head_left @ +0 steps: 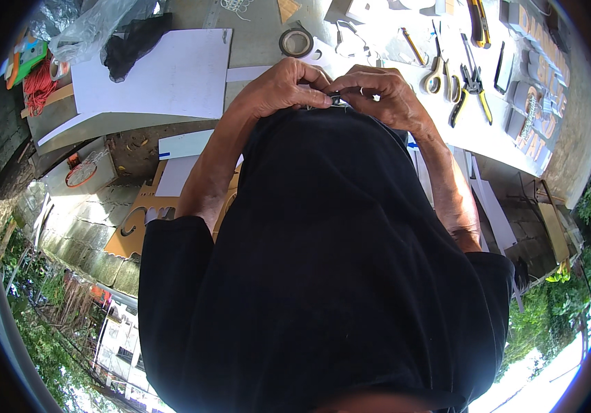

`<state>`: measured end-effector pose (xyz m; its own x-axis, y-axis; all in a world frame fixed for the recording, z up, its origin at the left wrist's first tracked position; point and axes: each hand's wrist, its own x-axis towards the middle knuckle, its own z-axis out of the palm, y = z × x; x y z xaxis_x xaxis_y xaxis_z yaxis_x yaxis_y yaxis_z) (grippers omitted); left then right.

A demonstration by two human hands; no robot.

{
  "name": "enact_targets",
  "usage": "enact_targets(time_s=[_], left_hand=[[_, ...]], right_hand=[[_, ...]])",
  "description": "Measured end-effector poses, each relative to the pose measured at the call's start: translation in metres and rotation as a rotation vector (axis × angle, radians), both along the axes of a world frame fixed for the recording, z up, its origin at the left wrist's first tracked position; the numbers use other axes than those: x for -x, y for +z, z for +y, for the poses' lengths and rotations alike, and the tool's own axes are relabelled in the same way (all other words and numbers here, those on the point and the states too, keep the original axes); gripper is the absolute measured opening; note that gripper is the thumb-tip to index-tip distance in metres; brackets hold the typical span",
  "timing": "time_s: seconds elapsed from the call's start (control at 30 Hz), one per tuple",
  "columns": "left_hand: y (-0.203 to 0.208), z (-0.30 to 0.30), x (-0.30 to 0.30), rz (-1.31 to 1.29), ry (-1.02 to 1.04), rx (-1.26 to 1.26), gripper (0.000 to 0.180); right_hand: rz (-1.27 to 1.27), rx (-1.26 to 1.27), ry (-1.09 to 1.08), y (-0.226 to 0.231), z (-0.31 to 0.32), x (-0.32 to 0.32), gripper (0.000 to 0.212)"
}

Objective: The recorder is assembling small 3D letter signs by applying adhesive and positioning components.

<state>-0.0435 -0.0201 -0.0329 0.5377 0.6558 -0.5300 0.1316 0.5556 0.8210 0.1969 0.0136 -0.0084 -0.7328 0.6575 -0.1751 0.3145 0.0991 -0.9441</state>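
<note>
A small black piece pinched between my two hands, at twelve o'clock from my chest.

My left hand [287, 84] and right hand [386, 98] are nearly closed, thumbs against curled fingers, both gripping the small black piece [335, 97] just beyond my black T-shirt [337, 227]. It looks dark and compact, with thin pale strands [339, 105] along its six o'clock side; my fingers hide its full shape. From it, a tape roll [284, 43] lies toward eleven, scissors [439, 62] near three.
</note>
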Motion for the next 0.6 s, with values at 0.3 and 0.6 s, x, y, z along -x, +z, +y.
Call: enact_targets(time_s=[0.3, 0.6], left_hand=[[0.003, -0.001, 0.001, -0.06, 0.015, -0.024, 0.032], [-0.008, -0.002, 0.005, -0.138, 0.015, 0.022, 0.028]], right_hand=[[0.148, -0.039, 0.022, -0.005, -0.001, -0.003, 0.025], [0.179, -0.069, 0.053, -0.006, 0.0, -0.004, 0.024]])
